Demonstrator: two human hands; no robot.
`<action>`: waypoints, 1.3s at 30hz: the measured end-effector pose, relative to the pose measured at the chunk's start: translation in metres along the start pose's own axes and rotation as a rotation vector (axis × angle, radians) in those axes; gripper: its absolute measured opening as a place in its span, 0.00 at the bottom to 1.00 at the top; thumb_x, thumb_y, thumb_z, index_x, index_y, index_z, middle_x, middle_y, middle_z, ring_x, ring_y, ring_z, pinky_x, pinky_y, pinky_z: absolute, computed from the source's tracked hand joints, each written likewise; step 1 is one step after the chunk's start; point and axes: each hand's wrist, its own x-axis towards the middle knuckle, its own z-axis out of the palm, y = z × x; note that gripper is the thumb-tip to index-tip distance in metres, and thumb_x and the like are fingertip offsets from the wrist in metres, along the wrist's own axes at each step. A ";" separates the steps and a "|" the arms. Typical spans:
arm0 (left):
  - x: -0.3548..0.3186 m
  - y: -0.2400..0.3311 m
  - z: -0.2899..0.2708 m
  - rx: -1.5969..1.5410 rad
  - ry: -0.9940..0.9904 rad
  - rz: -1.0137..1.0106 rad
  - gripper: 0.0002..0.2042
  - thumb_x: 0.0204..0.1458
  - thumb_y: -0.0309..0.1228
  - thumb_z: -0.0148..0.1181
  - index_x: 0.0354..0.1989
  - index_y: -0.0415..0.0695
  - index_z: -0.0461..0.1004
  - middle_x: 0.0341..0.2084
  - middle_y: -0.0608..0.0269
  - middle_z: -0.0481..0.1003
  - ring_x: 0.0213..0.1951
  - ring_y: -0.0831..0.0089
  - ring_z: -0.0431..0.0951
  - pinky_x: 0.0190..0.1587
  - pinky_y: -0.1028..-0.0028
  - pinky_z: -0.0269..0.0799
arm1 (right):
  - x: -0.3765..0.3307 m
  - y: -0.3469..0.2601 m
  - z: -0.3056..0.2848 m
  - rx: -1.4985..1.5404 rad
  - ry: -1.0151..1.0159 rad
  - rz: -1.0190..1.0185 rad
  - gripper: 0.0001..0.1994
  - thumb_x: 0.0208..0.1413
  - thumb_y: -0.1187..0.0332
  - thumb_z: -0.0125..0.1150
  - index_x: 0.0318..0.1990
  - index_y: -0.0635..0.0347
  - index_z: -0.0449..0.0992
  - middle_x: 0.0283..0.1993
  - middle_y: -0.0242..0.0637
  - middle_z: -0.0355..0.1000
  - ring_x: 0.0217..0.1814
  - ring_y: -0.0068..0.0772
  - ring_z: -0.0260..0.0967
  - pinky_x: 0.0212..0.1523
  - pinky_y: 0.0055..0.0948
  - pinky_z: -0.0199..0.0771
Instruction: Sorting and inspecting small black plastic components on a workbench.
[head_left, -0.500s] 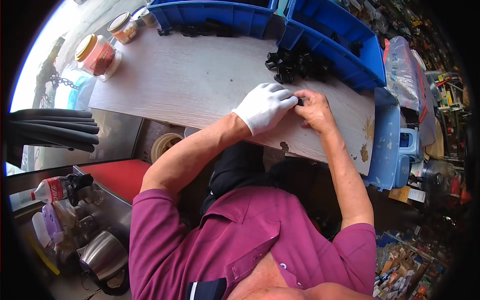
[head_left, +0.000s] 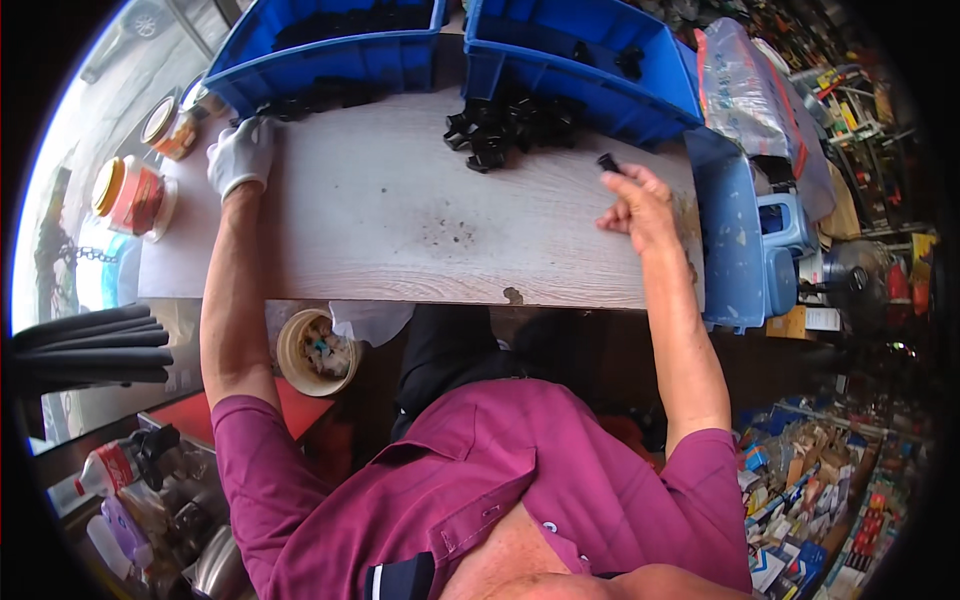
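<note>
Left hand (head_left: 240, 155): white knit glove, fingers curled narrow, resting beside loose black parts (head_left: 310, 98) near the blue plastic bin (head_left: 330, 60).
Right hand (head_left: 632, 203): bare, pinching a small black cylindrical part (head_left: 607, 162).
Bench (head_left: 400, 230): pale woodgrain, scuffed.

I see my left hand (head_left: 241, 156) in a white glove, while my right hand (head_left: 634, 205) is bare, its grip closed on a small black part (head_left: 607, 162). The desk (head_left: 400, 230) is pale grey-white with a faint wood grain and a few dark specks. Two bins (head_left: 560, 60) at the far edge are bright blue, and the pile of parts (head_left: 505, 125) before them is black. My shirt (head_left: 480, 490) is magenta. At left I see a jar (head_left: 133, 195) that is red with a yellow lid. The cup (head_left: 318, 352) under the desk is cream.
</note>
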 end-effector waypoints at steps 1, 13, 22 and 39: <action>-0.001 0.004 -0.001 0.008 0.003 0.021 0.20 0.61 0.58 0.54 0.54 0.65 0.82 0.47 0.54 0.82 0.49 0.44 0.80 0.51 0.52 0.78 | 0.007 -0.004 -0.014 -0.006 0.114 0.002 0.22 0.54 0.67 0.74 0.53 0.63 0.74 0.15 0.27 0.63 0.15 0.28 0.69 0.24 0.41 0.86; 0.022 -0.028 0.018 -0.034 0.071 0.086 0.13 0.64 0.45 0.54 0.49 0.61 0.84 0.45 0.55 0.82 0.47 0.46 0.81 0.48 0.51 0.79 | 0.005 -0.023 0.024 -0.109 0.068 -0.072 0.24 0.54 0.65 0.76 0.57 0.59 0.77 0.20 0.27 0.65 0.20 0.26 0.72 0.24 0.36 0.86; -0.020 -0.007 0.003 -0.230 0.156 0.204 0.13 0.61 0.34 0.53 0.45 0.61 0.84 0.41 0.62 0.85 0.45 0.53 0.83 0.51 0.57 0.78 | 0.020 -0.025 0.101 -0.329 -0.053 -0.184 0.25 0.51 0.64 0.76 0.55 0.65 0.78 0.23 0.33 0.73 0.16 0.22 0.67 0.17 0.28 0.77; -0.058 0.074 -0.043 -0.329 0.097 0.147 0.17 0.58 0.50 0.64 0.49 0.57 0.84 0.39 0.56 0.84 0.44 0.51 0.83 0.47 0.58 0.80 | -0.001 -0.012 0.081 -0.354 -0.025 0.136 0.16 0.56 0.59 0.73 0.43 0.62 0.81 0.29 0.37 0.75 0.13 0.28 0.66 0.15 0.30 0.69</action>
